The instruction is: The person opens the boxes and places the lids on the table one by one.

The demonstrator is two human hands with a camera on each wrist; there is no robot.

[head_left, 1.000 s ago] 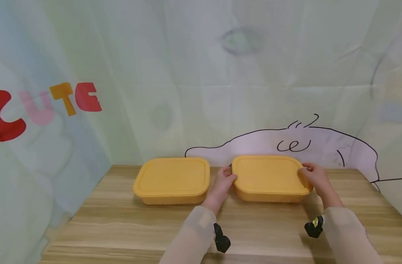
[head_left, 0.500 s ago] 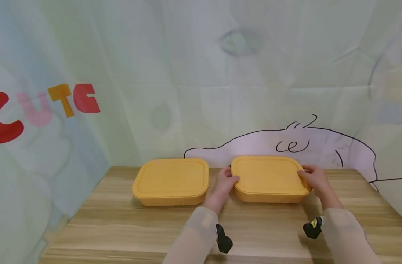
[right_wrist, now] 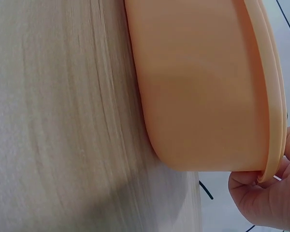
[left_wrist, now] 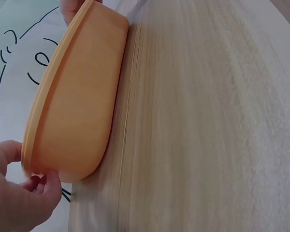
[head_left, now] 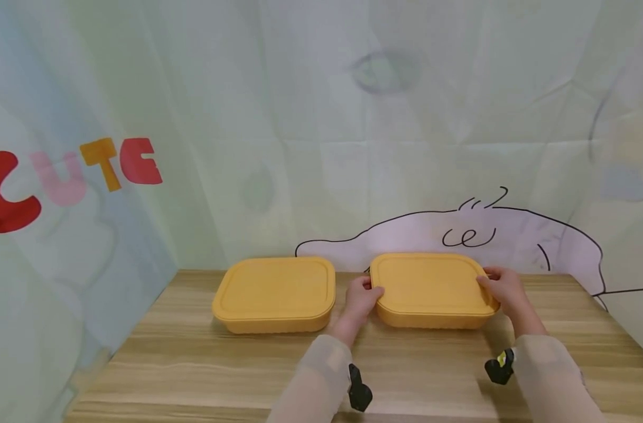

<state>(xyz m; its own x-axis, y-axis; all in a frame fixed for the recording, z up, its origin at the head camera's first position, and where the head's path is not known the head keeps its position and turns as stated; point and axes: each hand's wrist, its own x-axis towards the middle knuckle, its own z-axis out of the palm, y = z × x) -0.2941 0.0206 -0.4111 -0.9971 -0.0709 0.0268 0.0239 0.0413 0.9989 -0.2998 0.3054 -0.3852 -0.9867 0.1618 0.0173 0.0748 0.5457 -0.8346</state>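
Two yellow lidded food containers stand side by side on the wooden table. My left hand [head_left: 362, 301] grips the left end of the right-hand container [head_left: 432, 285], thumb on the lid edge. At its other end, my right hand [head_left: 506, 289] pinches the rim with the thumb on top of the lid. In the left wrist view, fingers [left_wrist: 43, 193] curl under the lid's rim while another lies against its top. The right wrist view shows the right hand [right_wrist: 268, 198] clasping the rim from both sides, the container's base close against the table.
The other yellow container [head_left: 276, 291], its lid on, stands to the left, just past my left hand. Right behind the wooden table [head_left: 221, 370] hangs a printed cloth backdrop [head_left: 321, 176]. A black device [head_left: 359, 388] sits at each sleeve cuff.
Both hands stay on the right-hand container, which keeps its place. My left thumb has slid slightly further over the lid edge, and the left forearm has shifted a little right.
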